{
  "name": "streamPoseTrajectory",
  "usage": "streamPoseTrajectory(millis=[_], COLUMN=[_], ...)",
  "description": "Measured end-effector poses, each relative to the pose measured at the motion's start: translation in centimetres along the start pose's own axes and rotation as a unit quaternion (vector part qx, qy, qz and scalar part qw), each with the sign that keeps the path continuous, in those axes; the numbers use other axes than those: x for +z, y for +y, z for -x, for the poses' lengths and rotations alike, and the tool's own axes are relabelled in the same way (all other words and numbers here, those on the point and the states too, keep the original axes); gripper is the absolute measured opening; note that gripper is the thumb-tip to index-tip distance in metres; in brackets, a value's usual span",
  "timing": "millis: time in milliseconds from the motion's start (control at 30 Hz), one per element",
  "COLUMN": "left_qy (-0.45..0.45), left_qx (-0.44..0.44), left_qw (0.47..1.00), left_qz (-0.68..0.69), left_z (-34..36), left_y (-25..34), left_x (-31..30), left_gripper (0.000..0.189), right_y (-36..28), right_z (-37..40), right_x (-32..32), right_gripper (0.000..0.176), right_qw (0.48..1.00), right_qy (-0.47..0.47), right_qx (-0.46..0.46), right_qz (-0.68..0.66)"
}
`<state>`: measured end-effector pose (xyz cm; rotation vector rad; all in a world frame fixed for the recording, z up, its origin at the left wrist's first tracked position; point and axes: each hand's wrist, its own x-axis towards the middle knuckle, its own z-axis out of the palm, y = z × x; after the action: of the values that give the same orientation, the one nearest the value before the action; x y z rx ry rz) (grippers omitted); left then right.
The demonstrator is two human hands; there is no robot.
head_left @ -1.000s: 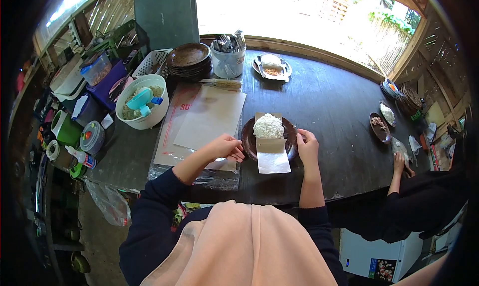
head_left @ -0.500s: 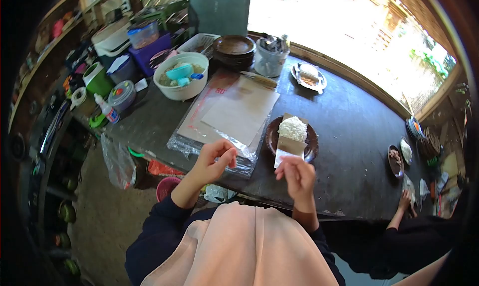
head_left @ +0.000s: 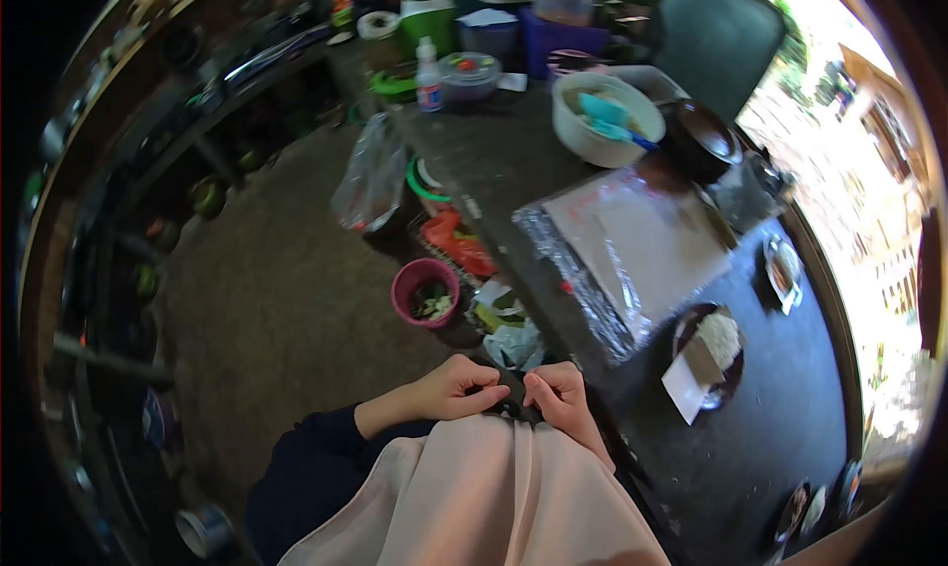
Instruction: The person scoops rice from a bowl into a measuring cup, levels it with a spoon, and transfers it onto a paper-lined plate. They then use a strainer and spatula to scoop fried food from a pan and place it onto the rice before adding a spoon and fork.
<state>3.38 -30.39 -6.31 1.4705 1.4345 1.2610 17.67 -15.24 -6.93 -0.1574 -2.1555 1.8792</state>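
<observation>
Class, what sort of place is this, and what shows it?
Probably a simple kitchen or food stall: rice on a paper-lined plate, a second dish of food, and a tub with a turquoise scoop.

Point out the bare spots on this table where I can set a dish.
One free patch of table lies between the lidded tub and plastic-wrapped sheets; another, between the rice plate and small dishes. Crowding is around the white bucket and stacked brown plates.
</observation>
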Motion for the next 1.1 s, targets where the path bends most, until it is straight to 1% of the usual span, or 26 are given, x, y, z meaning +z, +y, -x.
streamPoseTrajectory(millis=[100, 200, 233, 300, 333, 400, 533, 633, 733, 767, 800, 867, 933, 1000, 1033, 1067, 1100], left_qy=[0.105, 0.173, 0.189, 0.22, 0.237, 0.246, 0.293, 0.333, 0.394, 0.415, 0.415, 0.454, 0.465, 0.481, 0.466, 0.45, 0.435], left_qx=[-0.02, -0.023, -0.022, -0.054, -0.05, -0.088, -0.088, -0.12, -0.115, -0.107, -0.107, -0.115, -0.112, -0.11, -0.103, -0.097, -0.103], left_qw=[0.994, 0.984, 0.981, 0.971, 0.968, 0.961, 0.951, 0.932, 0.91, 0.903, 0.904, 0.879, 0.873, 0.865, 0.876, 0.887, 0.894], left_qz=[0.034, 0.029, 0.026, 0.072, 0.07, 0.093, 0.055, -0.075, -0.065, -0.032, -0.001, 0.09, 0.092, 0.097, 0.066, 0.034, 0.041], left_z=[3.3, 6.9, 8.1, 10.6, 12.0, 15.4, 23.9, 29.8, 33.4, 34.0, 34.8, 35.5, 36.2, 36.5, 36.6, 36.8, 36.8], left_y=[0.4, 0.0, 0.1, 0.5, 0.3, -0.1, -0.3, 0.5, 0.4, -0.2, -0.8, -1.4, -2.4, -3.2, -3.4, -3.8, -4.5], left_x=[-1.1, -3.2, -3.9, -5.5, -6.4, -8.7, -14.2, -18.2, -20.5, -21.0, -21.8, -23.1, -24.8, -27.3, -28.6, -30.0, -31.5], left_gripper=[0.029, 0.025, 0.025, 0.025, 0.025, 0.027, 0.03, 0.031, 0.028, 0.026, 0.022, 0.018, 0.017, 0.018, 0.019, 0.021, 0.022], right_y=[-0.2, -0.6, -0.6, -0.6, -0.7, -0.8, -1.4, -3.1, -4.5, -4.6, -4.6, -4.3, -3.5, -2.5, -2.1, -1.5, -0.8], right_z=[-2.9, -5.6, -6.6, -8.6, -9.6, -11.7, -16.1, -19.3, -21.8, -22.4, -23.3, -25.0, -26.9, -29.0, -30.3, -31.7, -33.3], right_x=[2.8, 6.5, 7.9, 11.0, 12.7, 16.9, 26.7, 33.0, 37.6, 38.6, 39.5, 40.9, 42.1, 42.8, 42.9, 42.9, 42.9], right_gripper=[0.033, 0.032, 0.032, 0.03, 0.03, 0.03, 0.029, 0.026, 0.025, 0.025, 0.025, 0.024, 0.024, 0.024, 0.025, 0.025, 0.025], right_qw=[0.998, 0.995, 0.993, 0.988, 0.985, 0.984, 0.966, 0.936, 0.911, 0.908, 0.908, 0.906, 0.912, 0.932, 0.939, 0.939, 0.95], right_qy=[-0.055, -0.098, -0.114, -0.135, -0.152, -0.167, -0.242, -0.343, -0.401, -0.409, -0.407, -0.416, -0.403, -0.359, -0.342, -0.344, -0.312], right_qx=[-0.021, -0.024, -0.028, -0.055, -0.06, -0.063, -0.088, -0.081, -0.094, -0.094, -0.1, -0.075, -0.076, -0.043, -0.017, -0.019, 0.001], right_qz=[-0.02, 0.001, 0.003, 0.049, 0.052, 0.014, 0.0, 0.001, -0.002, 0.008, 0.008, 0.032, 0.023, -0.003, -0.002, -0.004, -0.018])
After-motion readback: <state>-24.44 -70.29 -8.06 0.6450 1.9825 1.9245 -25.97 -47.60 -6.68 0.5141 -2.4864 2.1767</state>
